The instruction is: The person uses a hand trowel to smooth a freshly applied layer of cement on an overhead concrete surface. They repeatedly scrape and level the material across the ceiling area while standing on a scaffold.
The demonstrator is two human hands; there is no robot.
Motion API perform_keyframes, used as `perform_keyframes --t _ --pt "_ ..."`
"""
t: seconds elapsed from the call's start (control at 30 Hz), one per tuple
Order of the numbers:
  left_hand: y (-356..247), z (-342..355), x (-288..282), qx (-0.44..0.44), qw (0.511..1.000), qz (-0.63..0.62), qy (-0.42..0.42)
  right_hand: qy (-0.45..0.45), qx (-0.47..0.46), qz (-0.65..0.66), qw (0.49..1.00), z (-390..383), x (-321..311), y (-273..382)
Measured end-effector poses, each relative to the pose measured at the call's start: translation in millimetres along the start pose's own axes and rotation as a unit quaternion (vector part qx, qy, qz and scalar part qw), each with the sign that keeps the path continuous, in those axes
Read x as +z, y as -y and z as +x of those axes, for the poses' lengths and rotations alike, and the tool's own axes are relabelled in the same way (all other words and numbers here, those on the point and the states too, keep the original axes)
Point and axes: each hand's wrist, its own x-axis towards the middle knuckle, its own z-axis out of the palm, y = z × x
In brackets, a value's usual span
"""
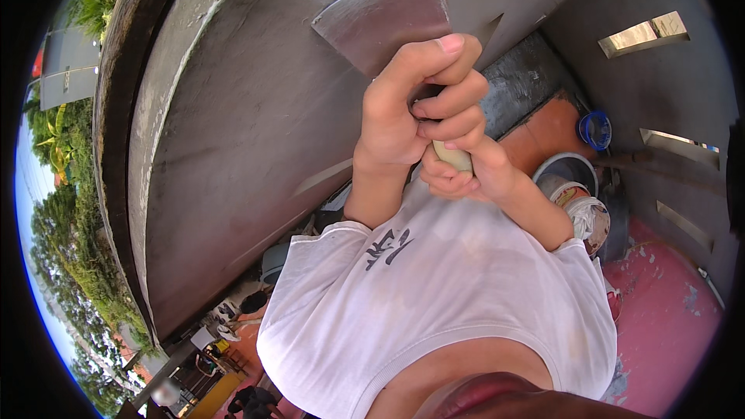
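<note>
A wide scraper with a flared flat metal blade is held up in front of my chest, its broad edge pointing away from me. My left hand is closed round it just below the blade, the thumb lying near the blade's base. My right hand is closed below and touches the left one. Its fingers wrap a rounded pale green piece that looks like the handle's end. Fingers hide the rest of the handle. Whether the blade touches the wall behind it, I cannot tell.
A grey plastered wall curves along the left; trees stand beyond it. Another grey wall with slots rises at right. Near it are a blue-rimmed round container, a grey basin, buckets and a worn pink surface.
</note>
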Motion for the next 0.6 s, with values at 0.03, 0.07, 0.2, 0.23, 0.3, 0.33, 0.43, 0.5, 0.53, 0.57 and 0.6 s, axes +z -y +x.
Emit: perform_keyframes --t 0.03,0.07,0.2,0.23,0.3,0.33,0.43,0.5,0.53,0.57,0.6 --pt "4 0 -3 -0.004 1.000 -0.006 -0.014 -0.004 -0.003 -0.002 1.000 -2 0 1" --pt "12 0 -8 -0.007 1.000 -0.012 -0.028 -0.011 0.009 0.013 1.000 -4 -2 -1" --pt "11 2 -6 -0.003 1.000 -0.012 -0.023 -0.025 0.015 0.035 0.999 -6 -2 -2" --pt "6 4 -2 -0.003 1.000 -0.011 -0.014 -0.023 0.006 0.030 0.999 -6 3 1" --pt "-1 7 3 0.000 1.000 0.001 0.013 -0.017 -0.007 0.003 1.000 -4 8 8" --pt "-3 7 4 0.002 1.000 0.008 0.026 -0.014 -0.013 -0.010 1.000 -4 9 9" --pt "14 2 -9 -0.006 0.999 -0.035 0.002 -0.031 0.022 0.031 0.999 -11 2 -1" --pt "20 1 -13 -0.004 0.999 -0.037 -0.013 -0.033 0.030 0.043 0.998 -12 -2 -4" --pt "16 4 -11 0.000 1.000 -0.021 -0.011 -0.034 0.027 0.044 0.998 -11 -2 0" --pt "13 6 -8 0.006 1.000 -0.006 -0.010 -0.034 0.028 0.045 0.998 -10 -1 3" --pt "9 7 -4 0.007 1.000 -0.011 -0.007 -0.025 0.021 0.031 0.999 -10 0 6"
